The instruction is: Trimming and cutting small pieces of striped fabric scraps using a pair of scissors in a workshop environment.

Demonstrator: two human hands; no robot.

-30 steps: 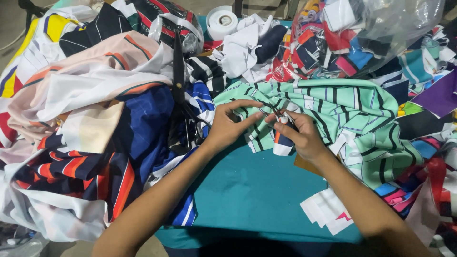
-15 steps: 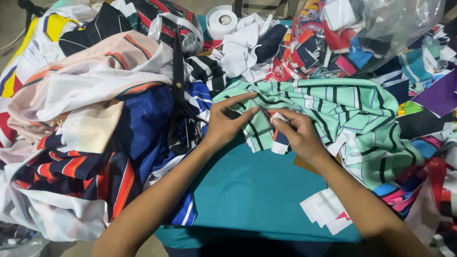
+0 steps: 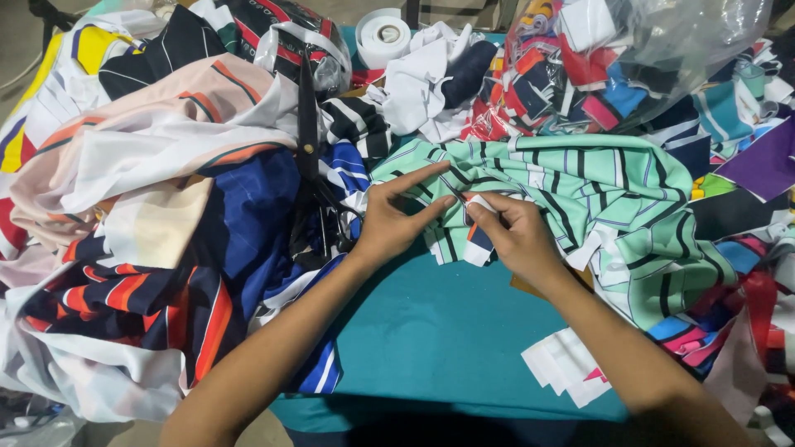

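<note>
Both hands meeting at edge of green striped fabric (image 3: pixel 580 190), mid worktop (image 3: pixel 431 331). Left hand (image 3: pixel 397 217) w/ index stretched flat over the cloth, thumb pinching its folded edge. Right hand (image 3: pixel 513 236) pinching small white patch (image 3: pixel 479 248) w/ orange mark against same edge, fingertips touching left thumb. Teal cover bare below wrists. Black scissors (image 3: pixel 308 124) on fabric heap just left of left hand. White tape roll (image 3: pixel 383 37) at far edge. Clear bag of scraps (image 3: pixel 629 58) top right. White label pieces (image 3: pixel 563 368) near right forearm.
</note>
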